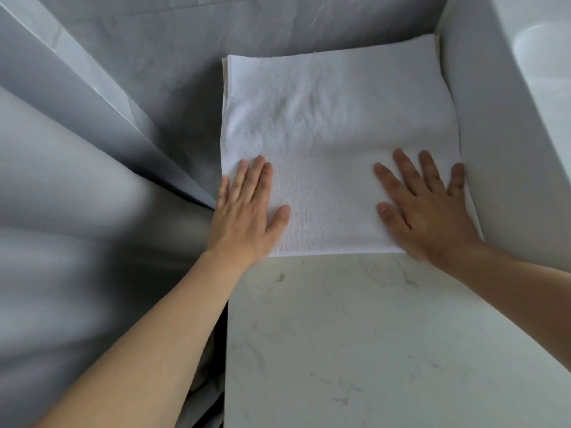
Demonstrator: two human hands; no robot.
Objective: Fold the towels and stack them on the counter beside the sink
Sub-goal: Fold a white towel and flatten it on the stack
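- The left hand (247,208) and right hand (429,205) lie flat, fingers spread, gripping nothing, pressing the near corners of the folded white towel (333,125).
- The towel spans between both palms on the marble counter (355,335), the sink wall (494,149) just outside the right hand.
- Risk: beyond the left hand's little finger the towel edge meets the counter's drop; an outward push could slide it off.

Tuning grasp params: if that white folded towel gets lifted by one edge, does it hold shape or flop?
Likely flops: the towel is soft terry lying flat in layers. Layers may slide apart; edges at its far left corner already sit offset. Probably light and not slippery, as the left hand and right hand press it flat on the counter.
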